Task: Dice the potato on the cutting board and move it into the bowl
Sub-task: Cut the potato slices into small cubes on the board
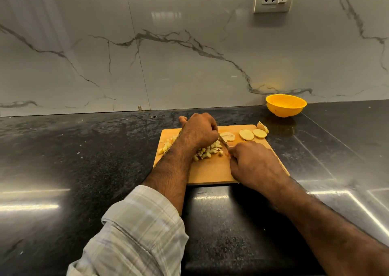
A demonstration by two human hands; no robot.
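Black polished counter (pixel 84 160) carries a wooden cutting board (pixel 212 170). On the board lies a pile of diced potato (pixel 207 151), with more pieces (pixel 166 146) on its left part. 2 round slices (pixel 252 134) and 1 end piece (pixel 262 126) lie at the far right corner. The left hand (pixel 199 131) rests over the dice with curled fingers. The right hand (pixel 252 164) grips a knife (pixel 223 142), fingers closed around the handle. A yellow bowl (pixel 285 105) stands well apart, by the marble wall (pixel 168 55)
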